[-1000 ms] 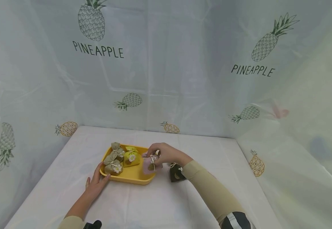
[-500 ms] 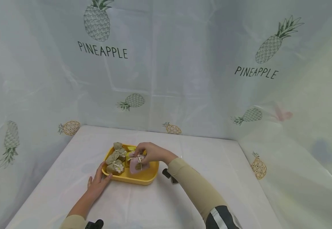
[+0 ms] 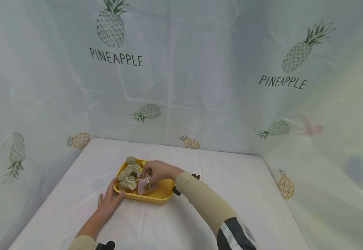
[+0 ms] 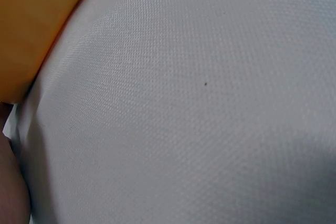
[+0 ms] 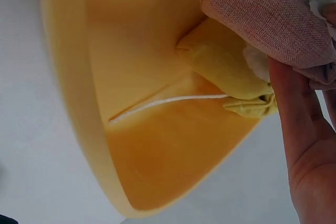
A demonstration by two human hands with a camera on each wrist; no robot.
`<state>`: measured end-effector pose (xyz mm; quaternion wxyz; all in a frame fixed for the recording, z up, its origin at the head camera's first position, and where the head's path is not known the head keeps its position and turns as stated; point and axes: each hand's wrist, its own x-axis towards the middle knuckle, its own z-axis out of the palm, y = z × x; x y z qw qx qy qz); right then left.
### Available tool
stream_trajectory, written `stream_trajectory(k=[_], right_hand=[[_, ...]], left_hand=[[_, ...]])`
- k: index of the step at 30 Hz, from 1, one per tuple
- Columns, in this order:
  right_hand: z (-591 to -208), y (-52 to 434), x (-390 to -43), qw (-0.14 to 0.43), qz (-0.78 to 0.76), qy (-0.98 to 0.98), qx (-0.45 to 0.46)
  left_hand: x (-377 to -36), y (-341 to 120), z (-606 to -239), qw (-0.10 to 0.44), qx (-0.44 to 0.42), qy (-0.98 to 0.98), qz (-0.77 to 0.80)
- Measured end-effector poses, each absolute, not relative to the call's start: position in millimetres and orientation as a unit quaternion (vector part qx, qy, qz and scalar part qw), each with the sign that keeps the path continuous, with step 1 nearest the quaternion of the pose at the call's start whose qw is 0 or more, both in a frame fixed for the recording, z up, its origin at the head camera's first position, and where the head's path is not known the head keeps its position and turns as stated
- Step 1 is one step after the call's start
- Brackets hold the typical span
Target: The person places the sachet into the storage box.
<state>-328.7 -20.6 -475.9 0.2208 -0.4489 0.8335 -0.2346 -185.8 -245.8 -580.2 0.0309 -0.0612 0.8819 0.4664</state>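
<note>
Pink cloth pouch (image 3: 143,186) hangs low inside the yellow tray (image 3: 164,192), pinched at its tie by the right hand (image 3: 157,171). Left hand (image 3: 108,203), fingers relaxed, steadies the tray's corner on the desk (image 3: 231,194). Best set it down gently beside the tan pouches (image 3: 127,175).

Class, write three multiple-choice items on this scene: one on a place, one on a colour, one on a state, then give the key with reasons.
1. Where does the left hand rest?
A. at the tray's near left corner
B. on the curtain
C. inside the tray

2. What colour is the tray?
A. blue
B. yellow
C. black

3. How does the right hand meet the pink sachet?
A. hovers far above it
B. lies flat beside it
C. pinches it at its tied top

Key: 1 A, the fingers touch that corner on the table. 2 B, both the head and right wrist views show yellow. 3 C, the fingers close round the tied neck over the tray.
</note>
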Motion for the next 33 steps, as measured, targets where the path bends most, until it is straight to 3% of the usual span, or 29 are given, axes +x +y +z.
stream_trajectory(k=[20,33], right_hand=[[-498.3,-34.8,-323.2,0.196,-0.169,0.835,-0.485],[-491.8,-22.7,-319.6,0.229,-0.218,0.818,-0.481]], left_hand=[[-183.9,-246.0,-579.5,0.029,-0.059,0.884,0.463],[-186.6,-245.7,-579.0,0.043,-0.068,0.887,0.455]])
